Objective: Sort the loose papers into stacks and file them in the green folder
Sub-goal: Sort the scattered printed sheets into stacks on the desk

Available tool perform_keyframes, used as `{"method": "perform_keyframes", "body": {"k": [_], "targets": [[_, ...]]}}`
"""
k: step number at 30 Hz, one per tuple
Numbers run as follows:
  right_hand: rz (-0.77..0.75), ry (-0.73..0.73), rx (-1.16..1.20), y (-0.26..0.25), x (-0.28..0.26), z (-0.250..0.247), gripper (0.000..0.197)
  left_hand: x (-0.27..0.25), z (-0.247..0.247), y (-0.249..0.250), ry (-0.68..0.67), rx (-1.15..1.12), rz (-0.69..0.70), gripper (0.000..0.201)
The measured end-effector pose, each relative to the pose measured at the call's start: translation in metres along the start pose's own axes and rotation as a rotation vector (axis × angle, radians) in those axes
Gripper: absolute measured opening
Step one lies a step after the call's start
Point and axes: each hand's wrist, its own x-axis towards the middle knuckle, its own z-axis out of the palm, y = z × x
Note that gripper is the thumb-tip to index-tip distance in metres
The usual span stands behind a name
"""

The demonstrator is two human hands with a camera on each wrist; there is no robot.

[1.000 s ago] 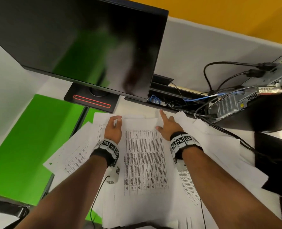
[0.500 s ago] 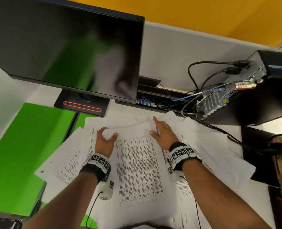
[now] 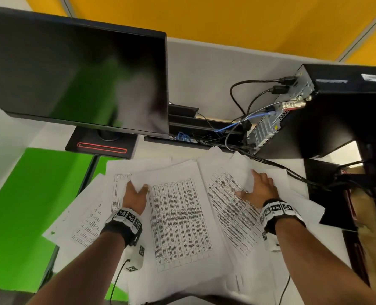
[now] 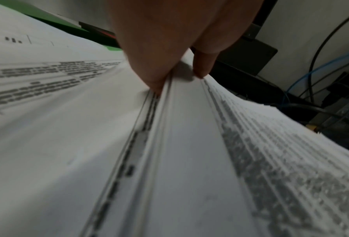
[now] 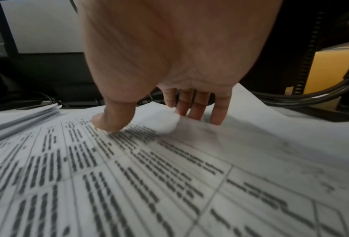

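Under my wrists the loose papers (image 3: 180, 219) lie fanned, long edges running away from me. My left hand (image 3: 135, 195) pinches the middle stack's far-left corner; my right hand (image 3: 257, 188) rests flat, fingers spread, on sheets beside it. Farther left lies the green folder (image 3: 28, 194), nearer my left hand.

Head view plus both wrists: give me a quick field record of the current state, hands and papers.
left hand: pinches the upper left edge of the middle stack, thumb on top
right hand: fingers straight, flat on the printed sheets on the right
papers: loose, overlapping, fanned across the desk, not yet squared
green folder: lies open at the left, partly under the papers
monitor: dark, behind the papers
computer case: at the right, cables plugged in
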Motion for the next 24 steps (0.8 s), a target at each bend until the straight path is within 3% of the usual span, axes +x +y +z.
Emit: {"method": "perform_keyframes", "body": {"k": [7, 10, 14, 19, 24], "targets": [[-0.019, -0.048, 0.152, -0.004, 0.001, -0.001, 0.077, -0.01, -0.003, 0.005, 0.025, 0.032, -0.014, 0.041], [0.002, -0.05, 0.193, -0.01, -0.004, 0.005, 0.078, -0.008, -0.002, 0.002, 0.023, 0.027, -0.042, 0.041], [0.029, 0.032, -0.034, -0.016, -0.013, 0.014, 0.084, -0.006, -0.002, 0.001, 0.033, 0.07, -0.057, 0.04], [0.106, -0.001, 0.013, -0.024, -0.018, 0.023, 0.096, -0.009, -0.002, 0.006, 0.026, 0.117, -0.086, 0.049], [0.109, 0.024, -0.004, -0.014, -0.019, 0.022, 0.093, -0.005, -0.005, 0.001, 0.003, 0.171, -0.102, 0.054]]}}
